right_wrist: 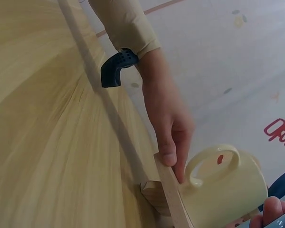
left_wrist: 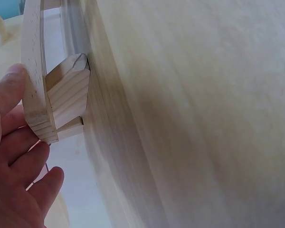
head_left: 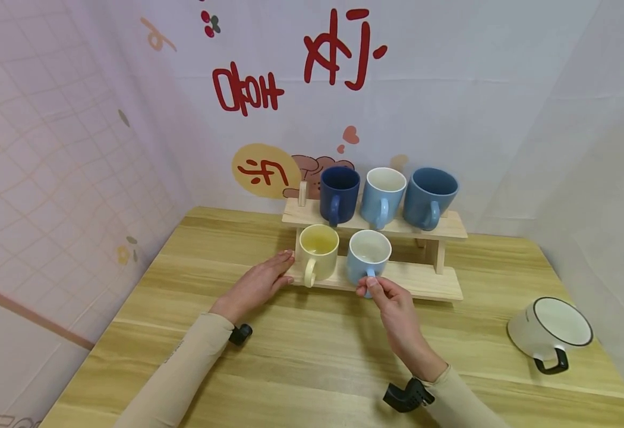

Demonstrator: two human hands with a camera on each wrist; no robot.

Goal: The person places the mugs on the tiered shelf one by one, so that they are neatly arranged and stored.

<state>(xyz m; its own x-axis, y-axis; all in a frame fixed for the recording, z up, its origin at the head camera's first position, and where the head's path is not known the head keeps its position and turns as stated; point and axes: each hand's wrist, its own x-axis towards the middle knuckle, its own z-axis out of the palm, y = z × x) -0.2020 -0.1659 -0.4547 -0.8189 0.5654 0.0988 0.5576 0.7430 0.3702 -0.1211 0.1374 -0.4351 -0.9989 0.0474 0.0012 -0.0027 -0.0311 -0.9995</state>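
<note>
A two-tier wooden rack (head_left: pixel 424 280) stands toward the back of the table. My left hand (head_left: pixel 261 282) holds the left end of its lower board, thumb on the front edge, as the right wrist view also shows. Close to those fingers sits a pale yellow mug (head_left: pixel 320 252) on the lower board. My right hand (head_left: pixel 397 309) pinches the handle of a light blue mug (head_left: pixel 362 261) with a white inside, at the middle of the lower board. Whether this mug's base touches the board is hidden.
The upper board carries a dark blue mug (head_left: pixel 340 193), a light blue mug with a white inside (head_left: pixel 383 196) and a grey-blue mug (head_left: pixel 431 196). At the table's right is a white mug (head_left: pixel 550 327) with a black handle. A printed cloth (head_left: pixel 440 107) hangs behind.
</note>
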